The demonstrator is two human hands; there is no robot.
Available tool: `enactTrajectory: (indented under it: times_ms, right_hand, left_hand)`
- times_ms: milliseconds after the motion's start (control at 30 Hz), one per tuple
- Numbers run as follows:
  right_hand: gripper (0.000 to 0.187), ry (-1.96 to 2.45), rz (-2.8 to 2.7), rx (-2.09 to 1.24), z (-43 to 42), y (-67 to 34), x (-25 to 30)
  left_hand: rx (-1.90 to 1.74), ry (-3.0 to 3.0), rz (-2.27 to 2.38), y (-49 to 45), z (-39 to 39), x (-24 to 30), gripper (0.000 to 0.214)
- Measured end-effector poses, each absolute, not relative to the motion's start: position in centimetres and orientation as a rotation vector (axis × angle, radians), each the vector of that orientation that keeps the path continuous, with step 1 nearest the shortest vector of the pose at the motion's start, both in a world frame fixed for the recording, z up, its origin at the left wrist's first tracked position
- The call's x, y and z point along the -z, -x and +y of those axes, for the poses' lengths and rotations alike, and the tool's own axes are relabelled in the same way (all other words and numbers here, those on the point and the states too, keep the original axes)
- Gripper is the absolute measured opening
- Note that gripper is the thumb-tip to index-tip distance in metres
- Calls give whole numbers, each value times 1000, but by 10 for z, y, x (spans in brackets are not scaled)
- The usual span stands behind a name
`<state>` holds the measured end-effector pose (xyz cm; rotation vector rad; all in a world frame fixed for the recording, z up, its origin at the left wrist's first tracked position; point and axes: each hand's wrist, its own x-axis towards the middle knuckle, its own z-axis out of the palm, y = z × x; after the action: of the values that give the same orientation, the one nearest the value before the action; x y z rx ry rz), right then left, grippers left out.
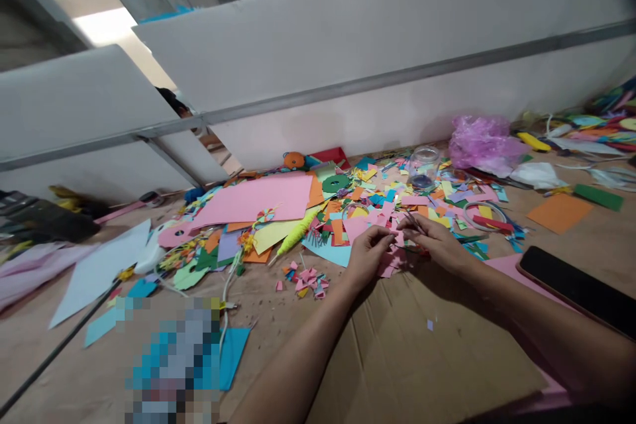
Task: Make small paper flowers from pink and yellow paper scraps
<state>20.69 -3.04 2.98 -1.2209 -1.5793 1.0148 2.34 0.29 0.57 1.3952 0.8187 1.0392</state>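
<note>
My left hand (pixel 370 253) is closed in a pinch above the paper scraps, its fingertips almost meeting those of the other hand. Whatever lies between them is too small to make out. My right hand (pixel 440 242) is closed around a thin dark tool (pixel 413 222), mostly hidden by the fingers, so its kind is unclear. Pink paper (pixel 358 226) lies just behind and beneath the hands, among many coloured cut pieces. A brown cardboard sheet (pixel 397 351) is below my forearms. Left of my left hand sits a small pile of folded pink paper bits (pixel 308 280).
A clear plastic jar (pixel 424 169) and a pink plastic bag (pixel 484 142) stand near the white partition (pixel 348 46). At right lies a black phone (pixel 576 285). A large pink sheet (pixel 258 197), a yellow-green pointed item (pixel 297 233) and a white cable (pixel 226 298) are left.
</note>
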Motion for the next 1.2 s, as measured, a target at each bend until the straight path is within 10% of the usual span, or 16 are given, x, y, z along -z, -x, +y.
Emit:
enactTrajectory:
  times_ms: [1200]
  right_hand:
    - [27, 1423, -2007, -546, -41, -241, -46]
  left_hand:
    - [-1039, -1306, 817, -24, 2, -3, 23]
